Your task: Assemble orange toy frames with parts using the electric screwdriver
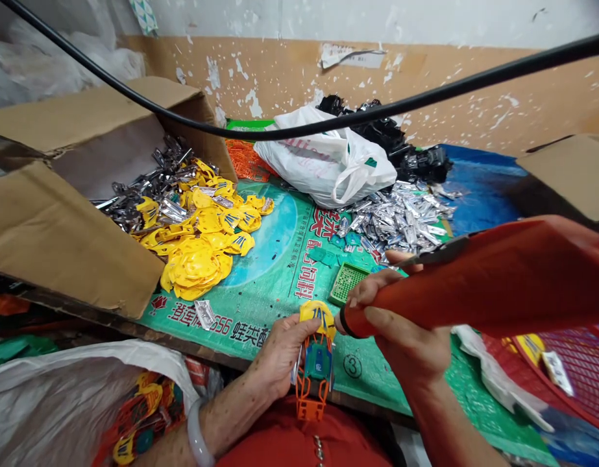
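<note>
My left hand [278, 353] is closed on a toy car [318, 360] with an orange frame, a teal middle and a yellow front piece. My thumb presses on the yellow piece, and silvery strips show along the car's sides. A long red power screwdriver [455, 279] lies in my right hand [411, 340], fingers wrapped round its front end. Its narrow tip meets the right edge of the yellow piece; the exact contact is too small to make out. Just beyond the tip is a small green basket [346, 283].
Yellow pieces [196, 266] spill from a cardboard box [70, 233] at left. Silvery parts [401, 217], a white bag [323, 159] and black parts [420, 162] lie behind. A red basket [581, 383] stands right. A black cable [299, 133] crosses above.
</note>
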The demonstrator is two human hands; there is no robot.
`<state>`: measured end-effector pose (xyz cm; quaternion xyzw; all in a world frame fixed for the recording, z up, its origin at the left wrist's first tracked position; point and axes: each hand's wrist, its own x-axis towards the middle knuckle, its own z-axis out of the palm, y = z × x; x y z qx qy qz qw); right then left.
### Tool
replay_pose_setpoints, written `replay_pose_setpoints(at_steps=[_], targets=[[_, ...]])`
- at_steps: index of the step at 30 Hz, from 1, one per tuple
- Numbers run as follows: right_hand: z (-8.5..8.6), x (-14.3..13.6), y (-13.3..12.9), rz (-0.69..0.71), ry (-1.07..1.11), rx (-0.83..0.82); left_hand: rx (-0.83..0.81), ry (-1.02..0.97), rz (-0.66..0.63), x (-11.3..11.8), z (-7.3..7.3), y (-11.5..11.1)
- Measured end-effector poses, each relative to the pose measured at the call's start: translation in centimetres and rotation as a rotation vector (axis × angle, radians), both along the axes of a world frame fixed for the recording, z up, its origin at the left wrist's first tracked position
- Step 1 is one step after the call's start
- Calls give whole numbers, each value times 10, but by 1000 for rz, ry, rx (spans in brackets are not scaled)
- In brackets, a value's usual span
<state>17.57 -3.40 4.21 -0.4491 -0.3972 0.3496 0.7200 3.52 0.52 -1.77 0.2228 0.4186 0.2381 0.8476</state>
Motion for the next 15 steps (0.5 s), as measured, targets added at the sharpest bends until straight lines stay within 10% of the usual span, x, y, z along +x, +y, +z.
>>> replay_pose_setpoints(at_steps=[15], targets=[[4,-5,-2,-9,-61,52,-15,3,4,-1,4,1]])
